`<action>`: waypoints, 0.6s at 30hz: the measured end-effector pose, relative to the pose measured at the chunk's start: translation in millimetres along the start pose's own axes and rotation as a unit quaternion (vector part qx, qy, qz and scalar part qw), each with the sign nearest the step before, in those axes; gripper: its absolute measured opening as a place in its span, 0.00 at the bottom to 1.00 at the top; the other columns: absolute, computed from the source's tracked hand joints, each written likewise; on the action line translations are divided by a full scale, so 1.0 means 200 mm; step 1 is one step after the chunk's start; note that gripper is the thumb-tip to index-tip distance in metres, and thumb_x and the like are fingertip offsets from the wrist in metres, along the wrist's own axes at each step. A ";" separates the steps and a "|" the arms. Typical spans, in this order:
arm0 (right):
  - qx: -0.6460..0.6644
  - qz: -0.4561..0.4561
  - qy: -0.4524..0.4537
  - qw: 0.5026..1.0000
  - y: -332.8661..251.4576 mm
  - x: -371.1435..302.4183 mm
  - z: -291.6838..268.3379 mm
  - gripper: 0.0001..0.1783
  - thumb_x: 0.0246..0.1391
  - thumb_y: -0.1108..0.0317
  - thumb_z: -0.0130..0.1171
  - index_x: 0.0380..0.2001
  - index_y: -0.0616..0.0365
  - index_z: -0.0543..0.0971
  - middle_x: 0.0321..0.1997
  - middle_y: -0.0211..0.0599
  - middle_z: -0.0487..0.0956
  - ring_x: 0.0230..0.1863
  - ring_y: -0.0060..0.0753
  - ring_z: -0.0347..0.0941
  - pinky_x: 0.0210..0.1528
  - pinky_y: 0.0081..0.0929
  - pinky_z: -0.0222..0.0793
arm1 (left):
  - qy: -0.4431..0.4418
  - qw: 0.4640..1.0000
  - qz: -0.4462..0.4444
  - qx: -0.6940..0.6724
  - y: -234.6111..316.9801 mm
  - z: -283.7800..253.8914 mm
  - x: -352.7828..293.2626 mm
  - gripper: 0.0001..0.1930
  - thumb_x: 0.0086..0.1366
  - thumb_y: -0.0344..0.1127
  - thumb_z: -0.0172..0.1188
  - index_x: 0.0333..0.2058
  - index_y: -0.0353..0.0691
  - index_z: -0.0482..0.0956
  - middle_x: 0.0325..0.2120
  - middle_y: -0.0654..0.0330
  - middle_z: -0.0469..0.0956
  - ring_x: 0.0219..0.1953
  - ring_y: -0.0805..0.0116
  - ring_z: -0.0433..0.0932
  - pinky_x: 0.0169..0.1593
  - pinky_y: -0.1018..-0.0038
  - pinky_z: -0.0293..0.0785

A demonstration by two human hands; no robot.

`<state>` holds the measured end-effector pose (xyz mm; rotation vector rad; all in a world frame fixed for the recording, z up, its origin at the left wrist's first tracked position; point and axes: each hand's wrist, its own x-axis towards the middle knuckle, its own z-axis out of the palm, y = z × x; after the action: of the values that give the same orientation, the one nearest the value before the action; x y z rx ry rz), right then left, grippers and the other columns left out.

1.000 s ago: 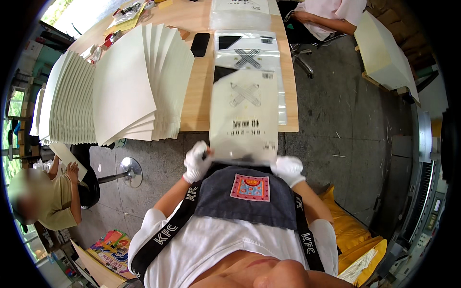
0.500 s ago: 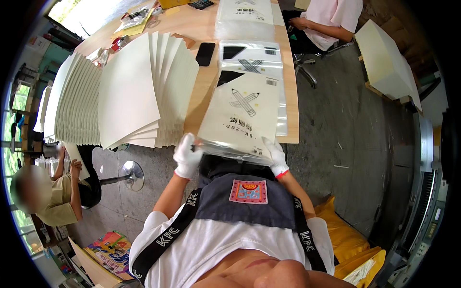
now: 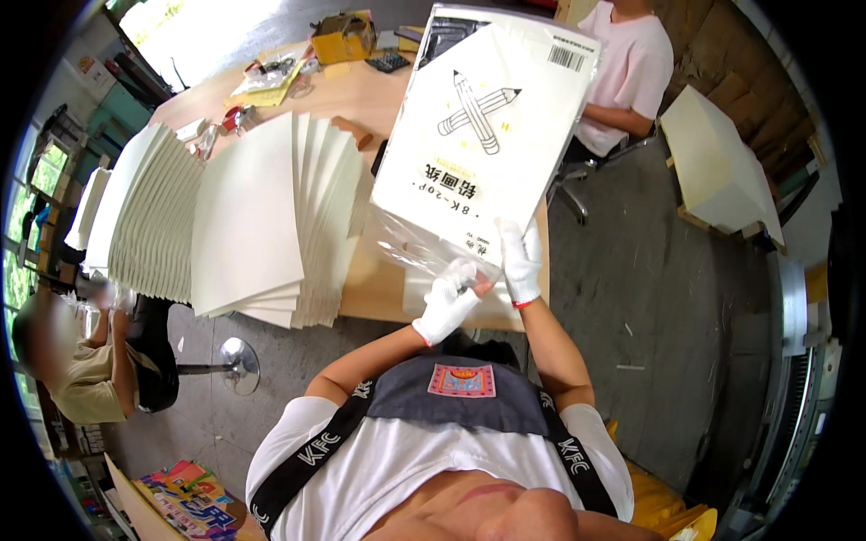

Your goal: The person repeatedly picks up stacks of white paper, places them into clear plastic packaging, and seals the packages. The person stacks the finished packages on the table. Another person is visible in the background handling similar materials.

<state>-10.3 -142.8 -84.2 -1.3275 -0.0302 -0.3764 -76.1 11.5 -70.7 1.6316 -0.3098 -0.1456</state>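
A pack of drawing paper [image 3: 487, 180] in a clear plastic bag is held up, tilted, above the near part of the table. Crossed pencils are printed on its white front, with a black corner and a barcode at the far end. My right hand [image 3: 520, 261], in a white knit glove, grips the pack's near right corner. At its near edge, my gloved left hand [image 3: 451, 302] is closed on the loose plastic end of the bag, a bare fingertip showing. The raised pack covers most of the other packs on the table; part of a clear bag shows beneath it.
Fanned stacks of white paper [image 3: 248, 216] stand on the table's left. Beyond them are a tape roll [image 3: 236, 119], a calculator [image 3: 388, 61] and a yellow box [image 3: 343, 38]. A person in pink [image 3: 622, 81] sits far right, another [image 3: 90, 370] at left.
The pack has risen from the table's near edge and swung up, away from me. My left hand has moved right, close to my right hand.
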 end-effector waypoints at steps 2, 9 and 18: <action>0.001 -0.057 -0.027 0.998 -0.17 0.18 0.04 0.22 0.65 0.67 0.49 0.58 0.68 0.67 0.53 0.40 0.76 0.50 0.27 0.72 0.53 0.26 0.68 | 0.015 0.947 0.283 0.148 0.05 -0.06 0.14 0.12 0.57 0.30 0.66 0.22 0.37 0.70 0.37 0.51 0.79 0.24 0.60 0.76 0.30 0.69 0.72; 0.017 -0.157 -0.062 0.986 -0.64 0.97 0.17 0.22 0.63 0.66 0.55 0.57 0.65 0.69 0.54 0.35 0.74 0.52 0.20 0.68 0.57 0.21 0.63 | 0.030 0.955 0.190 0.226 0.00 -0.48 1.01 0.08 0.60 0.31 0.62 0.37 0.34 0.79 0.36 0.53 0.81 0.36 0.63 0.80 0.39 0.66 0.79; 0.019 -0.042 -0.097 0.994 -0.48 2.17 0.15 0.24 0.59 0.59 0.61 0.53 0.63 0.75 0.46 0.31 0.79 0.46 0.22 0.73 0.50 0.20 0.66 | 0.216 0.950 0.224 -0.028 0.59 -0.92 1.99 0.19 0.69 0.36 0.50 0.55 0.34 0.72 0.49 0.58 0.75 0.48 0.71 0.74 0.51 0.72 0.72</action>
<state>375.8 -240.5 115.0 -1.3245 -0.2540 -0.3154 342.4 67.3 98.4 1.4522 -0.3264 0.5381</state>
